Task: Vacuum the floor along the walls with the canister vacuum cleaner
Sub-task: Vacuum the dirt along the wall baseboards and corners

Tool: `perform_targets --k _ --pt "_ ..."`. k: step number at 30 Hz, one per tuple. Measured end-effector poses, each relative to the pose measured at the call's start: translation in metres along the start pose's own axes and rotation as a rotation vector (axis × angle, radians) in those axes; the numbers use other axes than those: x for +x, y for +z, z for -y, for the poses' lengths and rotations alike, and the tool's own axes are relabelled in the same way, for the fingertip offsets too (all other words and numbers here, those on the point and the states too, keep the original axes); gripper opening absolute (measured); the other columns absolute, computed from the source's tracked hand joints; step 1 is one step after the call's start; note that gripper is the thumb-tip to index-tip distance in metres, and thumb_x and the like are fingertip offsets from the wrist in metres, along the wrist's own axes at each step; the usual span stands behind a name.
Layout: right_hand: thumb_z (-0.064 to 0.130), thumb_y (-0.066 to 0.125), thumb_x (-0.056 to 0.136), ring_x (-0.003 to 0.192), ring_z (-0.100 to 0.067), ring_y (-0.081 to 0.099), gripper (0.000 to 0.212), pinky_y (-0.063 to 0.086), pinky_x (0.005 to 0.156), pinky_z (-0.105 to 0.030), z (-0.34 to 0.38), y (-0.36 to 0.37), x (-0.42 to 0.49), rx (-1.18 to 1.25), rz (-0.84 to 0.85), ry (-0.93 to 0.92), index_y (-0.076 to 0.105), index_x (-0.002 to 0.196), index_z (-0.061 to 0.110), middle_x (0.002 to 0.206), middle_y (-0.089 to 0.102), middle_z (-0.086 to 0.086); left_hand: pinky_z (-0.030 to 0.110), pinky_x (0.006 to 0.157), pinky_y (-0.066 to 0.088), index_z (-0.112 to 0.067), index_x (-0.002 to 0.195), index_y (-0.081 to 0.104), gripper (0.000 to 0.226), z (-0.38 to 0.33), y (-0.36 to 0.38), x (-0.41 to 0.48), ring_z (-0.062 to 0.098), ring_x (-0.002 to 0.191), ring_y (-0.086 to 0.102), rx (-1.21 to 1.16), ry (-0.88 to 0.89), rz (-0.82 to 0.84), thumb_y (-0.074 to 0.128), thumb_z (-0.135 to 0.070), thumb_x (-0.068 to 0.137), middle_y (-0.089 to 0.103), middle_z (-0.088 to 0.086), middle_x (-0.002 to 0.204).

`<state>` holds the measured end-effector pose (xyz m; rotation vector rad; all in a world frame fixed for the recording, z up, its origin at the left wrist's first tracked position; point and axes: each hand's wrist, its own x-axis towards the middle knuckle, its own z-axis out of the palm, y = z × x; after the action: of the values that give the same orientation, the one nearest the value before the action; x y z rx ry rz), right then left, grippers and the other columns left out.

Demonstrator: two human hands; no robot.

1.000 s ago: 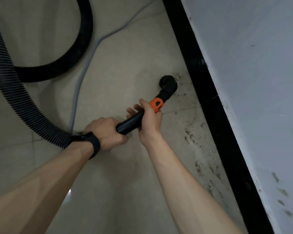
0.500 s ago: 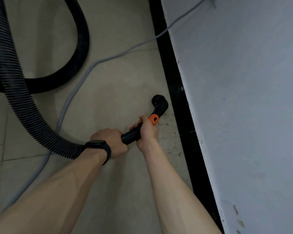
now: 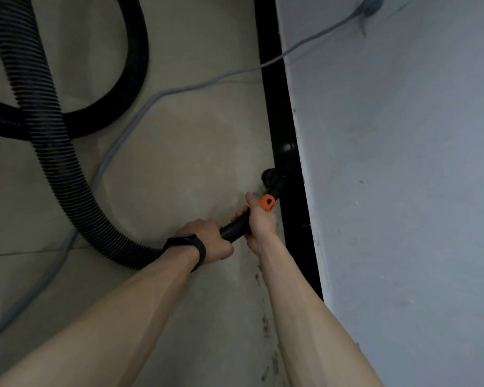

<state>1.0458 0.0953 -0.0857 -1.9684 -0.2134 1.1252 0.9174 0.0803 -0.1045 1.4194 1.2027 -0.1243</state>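
Observation:
I hold a black vacuum wand (image 3: 235, 226) with an orange collar (image 3: 267, 202). Its black nozzle (image 3: 273, 178) sits on the beige tiled floor (image 3: 185, 152), right against the black skirting board (image 3: 287, 163). My left hand (image 3: 210, 241), with a black wristband, grips the rear of the wand where the ribbed black hose (image 3: 56, 152) joins. My right hand (image 3: 259, 223) grips the wand just behind the orange collar. The canister is out of view.
A white wall (image 3: 403, 191) rises on the right. A grey power cord (image 3: 140, 113) runs from a plug (image 3: 370, 7) on the wall across the floor to the lower left. The hose loops at upper left. Dark stains (image 3: 266, 325) mark the floor near the skirting.
The nozzle has moved from the open floor up to the skirting board, further along the wall. My view has risen, so the wall plug and more cord now show.

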Motion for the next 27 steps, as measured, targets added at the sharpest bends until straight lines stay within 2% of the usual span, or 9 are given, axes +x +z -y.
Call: perform_targets --k 5,9,12,14,16,19,21,23,27 --pt "0.023 0.069 0.099 0.053 -0.016 0.059 0.02 0.056 0.052 -0.031 0.007 0.005 0.002 -0.071 0.003 -0.02 0.055 0.1 0.008 0.065 0.054 -0.002 0.028 0.06 0.054 -0.023 0.083 0.063 0.027 0.001 -0.006 0.004 0.02 0.068 0.067 -0.096 -0.011 0.044 0.07 -0.036 0.061 0.07 0.0 0.076" --pt "0.025 0.068 0.099 0.062 -0.017 0.067 0.02 0.059 0.063 -0.035 0.014 0.006 0.004 -0.145 0.033 0.002 0.056 0.099 0.01 0.071 0.058 -0.002 0.025 0.056 0.05 -0.02 0.082 0.067 0.022 0.001 -0.01 0.007 0.018 0.064 0.067 -0.192 -0.02 0.054 0.072 -0.031 0.064 0.071 -0.002 0.07" --pt "0.013 0.066 0.098 0.061 -0.016 0.07 0.015 0.061 0.069 -0.037 0.018 0.009 0.004 -0.142 0.075 0.006 0.055 0.107 0.008 0.078 0.061 -0.005 0.029 0.06 0.055 -0.016 0.08 0.07 0.02 0.001 -0.014 0.009 0.019 0.059 0.068 -0.273 -0.021 0.076 0.072 -0.028 0.064 0.071 -0.001 0.064" --pt "0.003 0.064 0.093 0.066 -0.02 0.073 0.029 0.064 0.077 -0.045 0.017 0.012 0.001 -0.086 0.08 -0.013 0.053 0.12 0.005 0.091 0.064 -0.013 0.033 0.065 0.057 -0.013 0.082 0.069 0.022 0.001 -0.016 0.01 0.02 0.056 0.067 -0.316 -0.023 0.088 0.071 -0.025 0.064 0.071 0.001 0.062" --pt "-0.004 0.06 0.092 0.073 -0.026 0.075 0.034 0.064 0.077 -0.051 0.014 0.016 -0.002 0.007 0.075 -0.024 0.049 0.124 0.004 0.101 0.063 -0.019 0.033 0.065 0.057 -0.011 0.083 0.067 0.021 0.001 -0.016 0.01 0.02 0.055 0.066 -0.334 -0.026 0.093 0.071 -0.022 0.065 0.07 0.002 0.061" --pt "-0.001 0.055 0.095 0.06 -0.021 0.067 0.02 0.062 0.06 -0.041 0.007 0.025 -0.004 -0.002 -0.016 -0.064 0.051 0.114 0.004 0.085 0.061 -0.014 0.029 0.062 0.053 -0.009 0.079 0.065 0.015 0.0 -0.015 0.009 0.019 0.053 0.064 -0.362 -0.024 0.111 0.069 -0.018 0.068 0.068 0.003 0.06" --pt "0.005 0.054 0.094 0.048 -0.016 0.06 0.032 0.057 0.053 -0.034 0.002 0.03 -0.002 -0.078 -0.085 -0.102 0.049 0.126 0.002 0.071 0.059 -0.009 0.029 0.061 0.051 -0.007 0.074 0.063 0.01 0.001 -0.012 0.007 0.02 0.052 0.063 -0.401 -0.027 0.136 0.067 -0.015 0.07 0.066 0.005 0.06" --pt "0.009 0.053 0.092 0.047 -0.016 0.059 0.039 0.056 0.055 -0.034 -0.002 0.033 0.0 -0.131 -0.109 -0.128 0.047 0.129 0.002 0.068 0.059 -0.007 0.029 0.061 0.05 -0.006 0.07 0.063 0.008 0.002 -0.009 0.005 0.022 0.052 0.062 -0.439 -0.033 0.154 0.065 -0.013 0.07 0.065 0.007 0.06" --pt "0.011 0.052 0.086 0.057 -0.021 0.062 0.043 0.063 0.064 -0.044 -0.003 0.035 0.002 -0.167 -0.116 -0.115 0.045 0.128 0.003 0.075 0.06 -0.009 0.027 0.057 0.048 -0.006 0.066 0.062 0.007 0.002 -0.004 0.003 0.021 0.049 0.06 -0.473 -0.041 0.153 0.064 -0.012 0.069 0.064 0.009 0.058"
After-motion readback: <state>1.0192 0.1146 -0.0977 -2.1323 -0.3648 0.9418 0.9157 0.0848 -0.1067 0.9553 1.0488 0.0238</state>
